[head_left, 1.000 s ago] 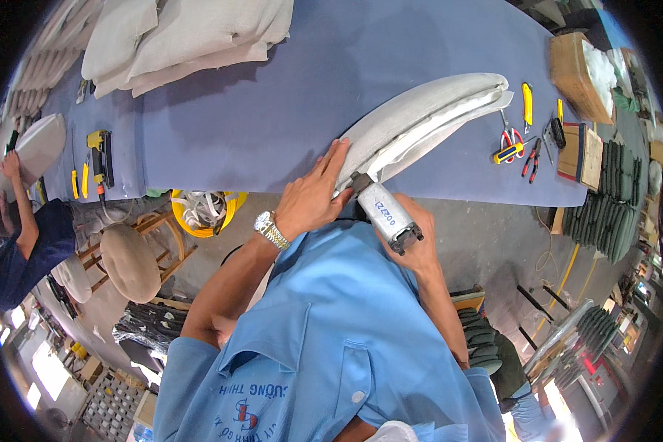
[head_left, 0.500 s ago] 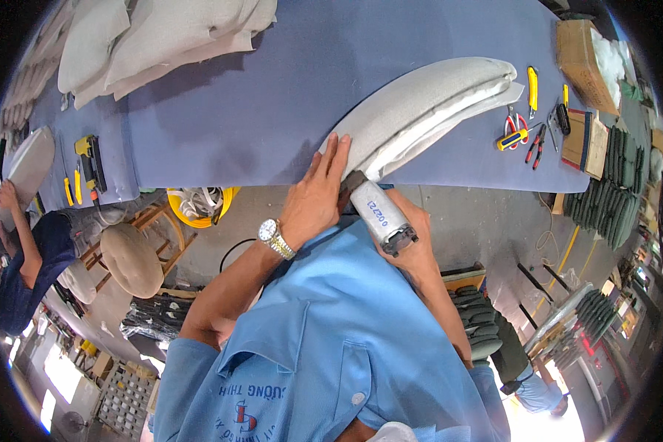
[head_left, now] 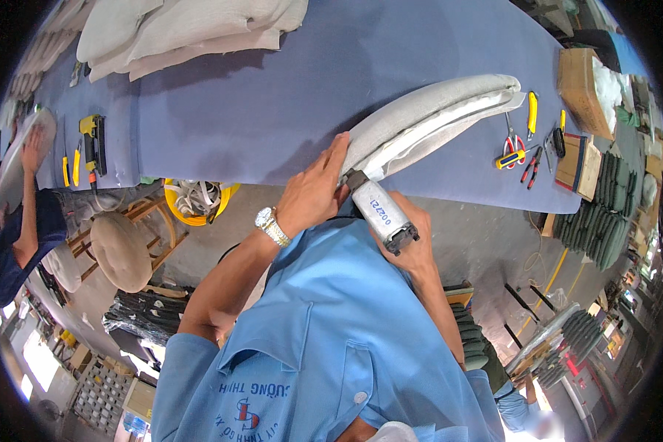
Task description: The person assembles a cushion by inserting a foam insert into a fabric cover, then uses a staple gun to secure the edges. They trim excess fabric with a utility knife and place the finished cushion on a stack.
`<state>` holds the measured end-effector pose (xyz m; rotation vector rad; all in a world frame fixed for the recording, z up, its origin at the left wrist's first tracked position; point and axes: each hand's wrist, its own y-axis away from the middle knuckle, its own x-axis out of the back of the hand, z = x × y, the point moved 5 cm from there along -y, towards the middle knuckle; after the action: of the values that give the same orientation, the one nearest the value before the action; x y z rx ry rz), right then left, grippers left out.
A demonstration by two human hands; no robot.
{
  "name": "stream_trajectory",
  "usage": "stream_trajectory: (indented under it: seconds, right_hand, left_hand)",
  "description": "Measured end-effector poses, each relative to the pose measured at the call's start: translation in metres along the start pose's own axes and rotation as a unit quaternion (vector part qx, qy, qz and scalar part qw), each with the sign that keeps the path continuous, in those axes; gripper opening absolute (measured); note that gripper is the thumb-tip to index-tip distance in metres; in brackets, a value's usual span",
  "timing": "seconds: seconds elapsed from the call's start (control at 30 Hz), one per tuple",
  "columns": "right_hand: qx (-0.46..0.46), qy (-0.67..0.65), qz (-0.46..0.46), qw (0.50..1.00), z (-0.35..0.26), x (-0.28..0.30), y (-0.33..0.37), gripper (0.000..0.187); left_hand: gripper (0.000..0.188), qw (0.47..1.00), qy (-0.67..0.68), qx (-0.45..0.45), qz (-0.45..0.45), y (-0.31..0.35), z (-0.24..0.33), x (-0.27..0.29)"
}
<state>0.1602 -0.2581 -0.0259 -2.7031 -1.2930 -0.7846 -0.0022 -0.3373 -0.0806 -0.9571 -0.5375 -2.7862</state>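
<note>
Cushion [head_left: 426,116]: L hand [head_left: 311,193] flat on it, fingers/thumb apart; R hand [head_left: 417,239] clamped on silver gun [head_left: 378,209].

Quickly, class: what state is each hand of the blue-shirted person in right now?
Left hand: open, fingers extended against the pale grey, curved, fabric-covered cushion.
Right hand: closed, holding the silver-grey, black-ended handheld tool.

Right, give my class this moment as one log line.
Left hand: on curved light-grey fabric cushion | Right hand: gripping silver metal handheld tool | Cushion: over long blue table
</note>
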Motion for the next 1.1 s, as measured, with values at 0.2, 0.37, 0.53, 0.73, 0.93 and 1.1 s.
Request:
stream_trajectory:
  seconds: [0.2, 0.37, 0.53, 0.73, 0.93, 1.1]
  right_hand:
    - [-0.006, -0.011, -0.037, 0.999, 0.004, 0.000, -0.004, 0.038]
    - [-0.048, -0.026, -0.064, 0.996, 0.000, -0.002, -0.007, 0.040]
    - [-0.074, -0.018, -0.069, 0.995, 0.000, -0.007, -0.008, 0.041]
    - [-0.005, 0.022, -0.077, 0.997, 0.005, 0.002, -0.006, 0.035]
    - [-0.029, 0.099, -0.135, 0.985, 0.019, 0.037, 0.022, 0.058]
    - [-0.069, 0.227, -0.065, 0.969, 0.075, 0.073, 0.022, 0.049]
  left_hand:
    - [0.109, 1.000, 0.005, -0.022, -0.020, 0.001, -0.001, -0.002]
    - [0.113, 0.999, -0.012, 0.001, -0.038, 0.004, 0.002, -0.003]
    - [0.115, 0.998, 0.002, 0.047, -0.046, 0.002, -0.002, -0.003]
    - [0.108, 0.998, 0.052, 0.010, 0.014, 0.006, -0.009, -0.010]
    - [0.090, 0.997, 0.020, 0.004, 0.073, 0.014, -0.003, -0.019]
    - [0.086, 0.997, 0.022, 0.032, 0.066, 0.012, -0.004, -0.014]
